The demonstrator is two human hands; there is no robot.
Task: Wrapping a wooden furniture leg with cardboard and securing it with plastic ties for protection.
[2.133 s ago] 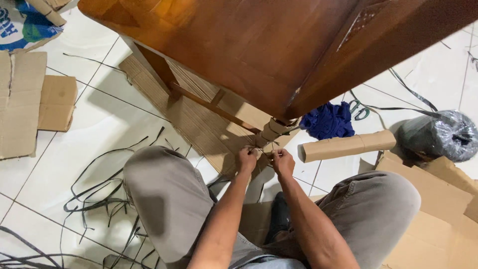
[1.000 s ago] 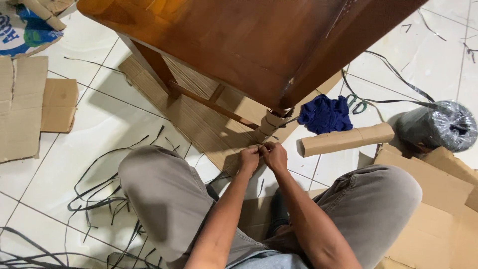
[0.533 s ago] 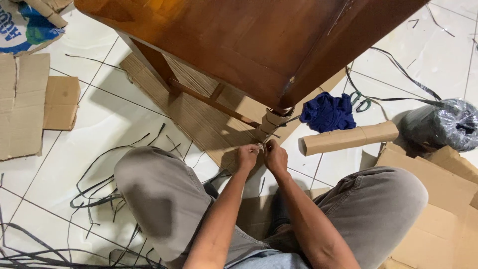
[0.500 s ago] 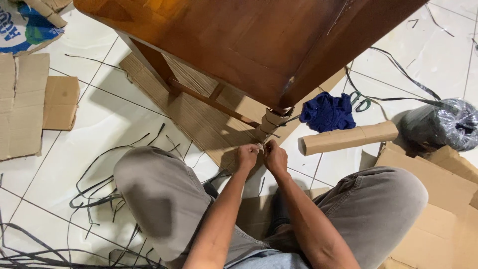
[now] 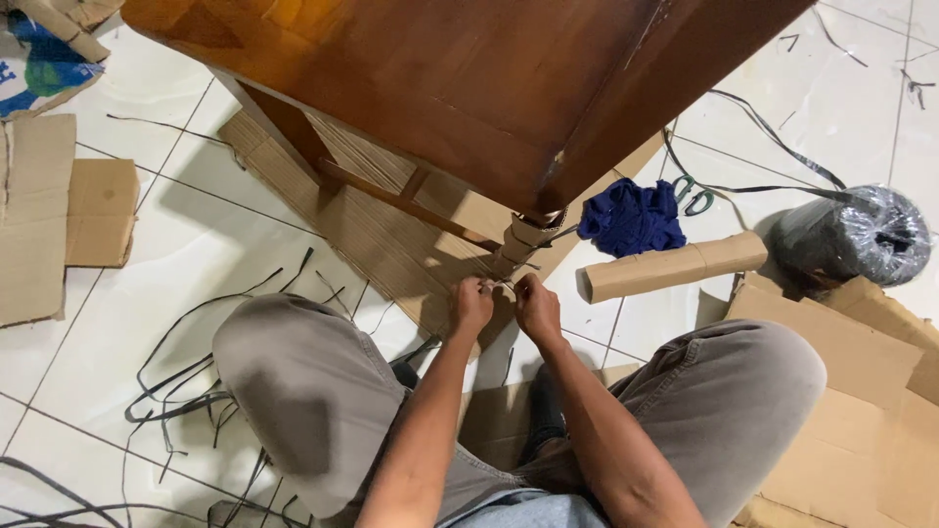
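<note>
White floor tiles (image 5: pixel 117 313) spread under me, and I place everything by the cardboard-wrapped table leg (image 5: pixel 516 246) below the corner of the brown wooden table (image 5: pixel 469 78). Far left of that leg lie flat cardboard sheets (image 5: pixel 39 215); nearer it, loose black strap offcuts (image 5: pixel 186 381) trail over the tiles. At the leg's foot my left hand (image 5: pixel 471 303) and right hand (image 5: pixel 536 307) sit close together, fingers pinched on a thin strap (image 5: pixel 501 285) around the wrapping. I judge the cardboard is already on and bound higher up; the lower tie looks unfinished. Right of the leg sit a blue cloth (image 5: pixel 631 217), green-handled scissors (image 5: pixel 691 196), a cardboard tube (image 5: pixel 675 266) and a dark strap roll (image 5: pixel 853 235).
</note>
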